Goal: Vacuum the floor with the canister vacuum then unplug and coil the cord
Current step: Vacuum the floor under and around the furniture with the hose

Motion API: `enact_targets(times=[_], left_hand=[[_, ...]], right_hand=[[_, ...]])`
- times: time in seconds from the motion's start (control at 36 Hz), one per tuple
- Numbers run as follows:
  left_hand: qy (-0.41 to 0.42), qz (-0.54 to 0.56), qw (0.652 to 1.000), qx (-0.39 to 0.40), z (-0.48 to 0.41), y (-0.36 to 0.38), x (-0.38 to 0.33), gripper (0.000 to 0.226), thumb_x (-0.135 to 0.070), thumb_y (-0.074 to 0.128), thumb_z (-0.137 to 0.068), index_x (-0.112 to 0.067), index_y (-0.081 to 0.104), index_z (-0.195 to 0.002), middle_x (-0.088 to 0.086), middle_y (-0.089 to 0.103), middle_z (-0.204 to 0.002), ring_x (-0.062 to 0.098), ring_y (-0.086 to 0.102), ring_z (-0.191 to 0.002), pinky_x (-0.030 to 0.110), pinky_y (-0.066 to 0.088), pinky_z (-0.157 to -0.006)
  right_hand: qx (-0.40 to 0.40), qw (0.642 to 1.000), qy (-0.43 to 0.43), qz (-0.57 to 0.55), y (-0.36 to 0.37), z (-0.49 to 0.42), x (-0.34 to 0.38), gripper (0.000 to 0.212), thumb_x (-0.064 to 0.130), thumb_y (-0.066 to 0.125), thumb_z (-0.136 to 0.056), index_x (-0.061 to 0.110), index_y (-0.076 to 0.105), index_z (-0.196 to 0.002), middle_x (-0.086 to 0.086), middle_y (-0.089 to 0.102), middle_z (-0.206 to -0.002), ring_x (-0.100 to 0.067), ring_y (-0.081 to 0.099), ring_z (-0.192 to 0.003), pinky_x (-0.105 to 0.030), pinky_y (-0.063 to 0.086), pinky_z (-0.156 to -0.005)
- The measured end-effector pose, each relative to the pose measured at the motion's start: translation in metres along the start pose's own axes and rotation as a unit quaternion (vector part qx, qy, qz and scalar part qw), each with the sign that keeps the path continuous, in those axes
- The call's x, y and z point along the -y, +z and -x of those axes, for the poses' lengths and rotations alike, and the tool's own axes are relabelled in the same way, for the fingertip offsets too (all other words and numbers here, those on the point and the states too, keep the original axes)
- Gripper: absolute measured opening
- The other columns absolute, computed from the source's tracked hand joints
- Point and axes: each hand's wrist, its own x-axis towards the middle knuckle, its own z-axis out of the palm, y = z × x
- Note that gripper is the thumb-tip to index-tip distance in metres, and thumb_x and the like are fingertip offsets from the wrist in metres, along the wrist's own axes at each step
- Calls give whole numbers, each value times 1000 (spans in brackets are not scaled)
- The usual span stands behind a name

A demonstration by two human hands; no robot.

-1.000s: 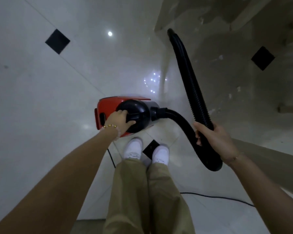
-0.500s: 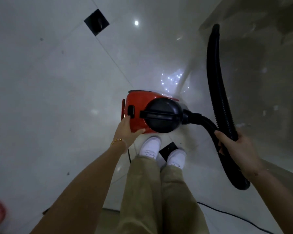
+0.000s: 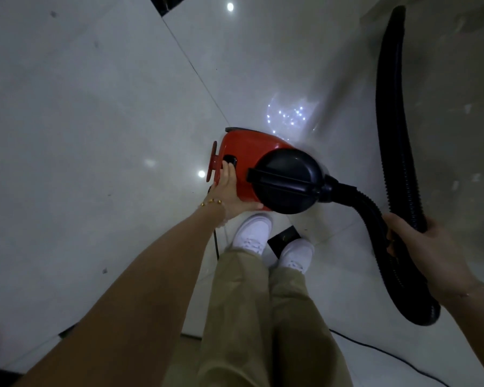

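The canister vacuum (image 3: 246, 155) stands on the floor (image 3: 95, 135) directly under the left hand (image 3: 229, 191). Its long axis runs from the rear end at that hand's fingertips across to the hose (image 3: 394, 135) socket towards the right hand (image 3: 425, 247), so the left hand is plainly the nearer. The left hand lies flat on the red shell, fingers extended onto the black switch (image 3: 230, 160). The right hand, well apart, is clamped round the hose, and the cord (image 3: 375, 349) trails behind both.
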Motion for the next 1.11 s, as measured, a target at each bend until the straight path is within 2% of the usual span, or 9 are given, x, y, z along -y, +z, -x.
enact_targets(times=[0.17,0.25,0.39,0.5,0.58,0.75,0.89,1.0,1.11], left_hand=[[-27,38,996,75,0,-27,-1,128,-52,76,-68,-22,-19,-148,-3,-18,-159,22,8,-147,42,20,-119],[-39,83,994,64,11,-30,-12,126,-55,78,-61,-27,-6,-151,2,14,-159,25,30,-141,42,32,-114],[18,58,989,-137,56,-22,-60,46,-17,56,-92,-12,47,-136,11,59,-126,28,56,-116,25,41,-90],[65,87,965,-240,76,-11,-112,30,-18,52,-93,-11,57,-122,7,62,-118,22,58,-108,30,46,-91],[105,137,970,-172,83,3,-159,28,-21,55,-92,-13,58,-119,4,60,-118,20,56,-109,35,46,-97],[31,315,942,116,86,42,-256,63,-39,60,-89,-11,37,-141,4,53,-131,18,51,-121,31,39,-106],[-3,398,906,146,74,59,-300,50,-21,63,-89,-4,44,-132,4,60,-97,20,62,-91,34,54,-84],[5,412,898,155,64,70,-321,50,-6,64,-87,-17,39,-130,7,55,-103,29,63,-92,54,53,-88],[0,444,886,130,57,80,-335,80,-2,62,-87,-37,17,-144,10,53,-94,22,59,-75,39,58,-69]], right_hand=[[-13,1000,11,-26,-3,10,-4,31,29,66,-88,1,59,-76,-13,57,-62,-10,52,-41,-30,44,-52],[-9,998,12,-57,-10,18,-4,27,28,65,-88,4,59,-78,-12,58,-64,-13,54,-46,-31,44,-54],[5,993,16,-118,-26,29,1,20,27,66,-88,10,59,-81,-10,58,-65,-13,55,-51,-19,47,-46],[13,987,14,-159,-36,36,2,20,24,66,-88,6,59,-84,-9,57,-65,-8,53,-47,-16,45,-45],[23,980,12,-196,-42,43,1,16,21,66,-88,7,58,-85,-9,56,-67,-8,53,-49,-16,46,-47],[38,963,14,-266,-44,54,-7,10,15,67,-88,8,61,-91,-5,55,-68,-9,52,-57,-19,47,-51],[56,954,30,-292,-49,60,-19,10,15,67,-87,9,60,-85,-5,55,-68,-12,52,-59,-18,47,-52],[67,947,13,-315,-58,62,-33,6,14,66,-88,10,62,-87,-5,58,-67,-8,54,-54,-19,47,-53],[75,941,7,-331,-62,62,-46,8,13,66,-88,6,63,-88,-4,61,-66,-6,56,-55,-19,49,-57]])
